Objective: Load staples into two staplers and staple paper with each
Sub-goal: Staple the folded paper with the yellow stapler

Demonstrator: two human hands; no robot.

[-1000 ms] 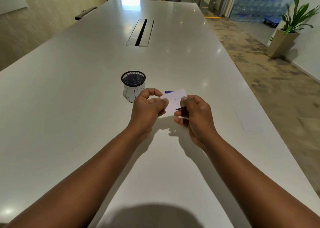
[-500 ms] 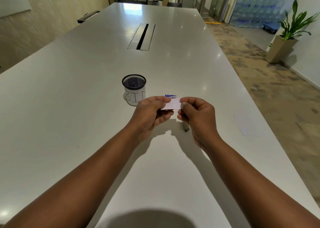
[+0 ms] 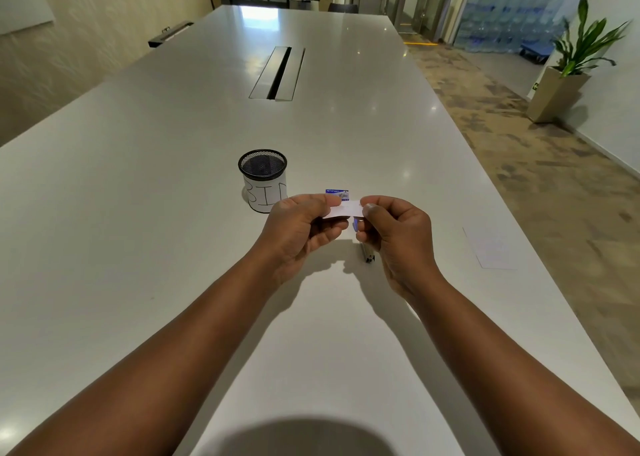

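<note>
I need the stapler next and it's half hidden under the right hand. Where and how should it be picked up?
Judging from what shows, the stapler lies flat on the table, long axis running away from the person, near end exposed below the right hand. Once the paper slip is released, come down from above and pinch its two long sides with the fingers, probably mid-body.

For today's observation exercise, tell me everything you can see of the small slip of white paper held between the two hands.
The paper slip is small, white, thin and looks blank from here. It is held above the table, roughly level. The left hand pinches its left end, the right hand its right end, so only the middle strip shows. It hangs just in front of a small blue box. No staple can be made out.
</note>
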